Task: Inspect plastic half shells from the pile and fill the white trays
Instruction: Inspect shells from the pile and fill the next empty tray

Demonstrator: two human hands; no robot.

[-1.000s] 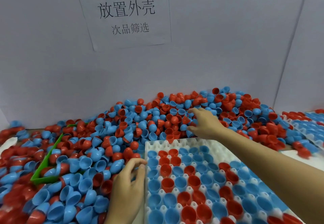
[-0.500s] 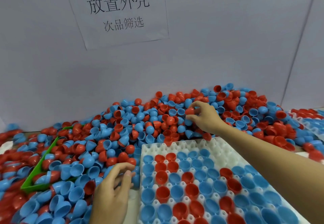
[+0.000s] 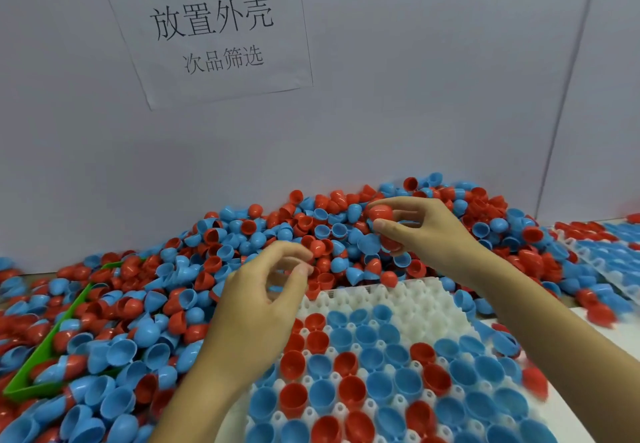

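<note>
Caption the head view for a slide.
Right hand holds red shells over the pile; white tray partly filled.

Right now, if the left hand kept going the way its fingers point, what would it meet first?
Probably the pile of shells just beyond the left hand's fingertips, short of the red shell the right hand holds. Depth is unclear from this one view.

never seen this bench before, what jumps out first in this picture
A huge pile of red and blue half shells banked against the grey wall. In front, a white tray part-filled with shells, its far rows bare. Above it, the right hand pinches a red half shell.
</note>
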